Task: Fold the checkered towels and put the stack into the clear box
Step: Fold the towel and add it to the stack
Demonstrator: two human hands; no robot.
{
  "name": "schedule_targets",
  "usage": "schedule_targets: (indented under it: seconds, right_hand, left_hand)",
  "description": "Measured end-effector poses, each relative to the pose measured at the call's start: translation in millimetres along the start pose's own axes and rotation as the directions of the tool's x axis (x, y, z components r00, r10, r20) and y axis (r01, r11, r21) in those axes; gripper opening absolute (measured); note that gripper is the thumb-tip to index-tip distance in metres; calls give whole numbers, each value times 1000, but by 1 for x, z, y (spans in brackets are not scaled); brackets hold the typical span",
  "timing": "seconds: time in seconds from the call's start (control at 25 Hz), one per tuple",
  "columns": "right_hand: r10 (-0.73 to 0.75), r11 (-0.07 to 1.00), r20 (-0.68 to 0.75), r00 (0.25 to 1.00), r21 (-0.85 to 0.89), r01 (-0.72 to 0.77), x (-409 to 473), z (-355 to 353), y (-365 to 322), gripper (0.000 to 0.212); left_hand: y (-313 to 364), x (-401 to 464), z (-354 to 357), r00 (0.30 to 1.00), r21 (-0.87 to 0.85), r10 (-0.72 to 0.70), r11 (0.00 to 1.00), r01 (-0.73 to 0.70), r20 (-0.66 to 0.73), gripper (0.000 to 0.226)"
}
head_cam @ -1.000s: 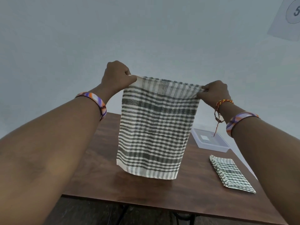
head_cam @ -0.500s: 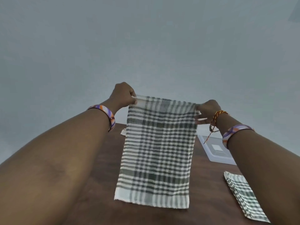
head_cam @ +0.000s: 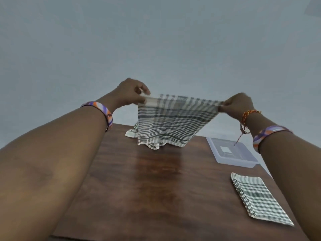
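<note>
A green-and-white checkered towel hangs stretched between my hands above the far part of the table. My left hand pinches its upper left corner. My right hand pinches the upper right corner. The towel's lower edge hangs at the far end of the wooden table. A folded checkered towel lies flat at the table's right side. The clear box stands open beyond it, near the right edge, with a white label showing through its bottom.
Another crumpled checkered cloth lies on the table's far end, partly hidden behind the held towel. A plain grey wall fills the background. Bare wood spans the middle and near part of the table.
My hands have carried the towel farther away over the table, so it now hangs over the far end instead of the middle. The crumpled cloth behind it has come into view.
</note>
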State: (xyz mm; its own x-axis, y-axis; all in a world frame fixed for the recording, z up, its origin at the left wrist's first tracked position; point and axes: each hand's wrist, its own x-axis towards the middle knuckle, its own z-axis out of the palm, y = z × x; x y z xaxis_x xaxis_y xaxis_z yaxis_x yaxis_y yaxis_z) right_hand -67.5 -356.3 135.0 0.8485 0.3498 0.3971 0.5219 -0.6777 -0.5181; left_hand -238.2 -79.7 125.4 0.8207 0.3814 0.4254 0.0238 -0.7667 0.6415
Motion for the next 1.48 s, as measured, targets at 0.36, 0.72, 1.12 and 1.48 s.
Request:
schedule_targets:
  seconds: [0.36,0.72,1.12,1.48]
  right_hand:
    - [307,948,824,476,-309,-76,-134,60,99,8]
    - [110,966,637,763,113,-233,-125,94,142,26]
    - [96,892,406,909,370,-259,-36,188,140,10]
    - [53,994,414,909,-112,-7,10,287,103,37]
  left_hand:
    - [-95,-153,102,384,68,-416,746,662,824,20]
    - [-84,-151,138,668,-293,-578,612,734,468,13]
    - [-132,-94,167,776,-317,-629,743,590,-30,40]
    - [-173,-26,242,883,295,-420,834,467,-210,38]
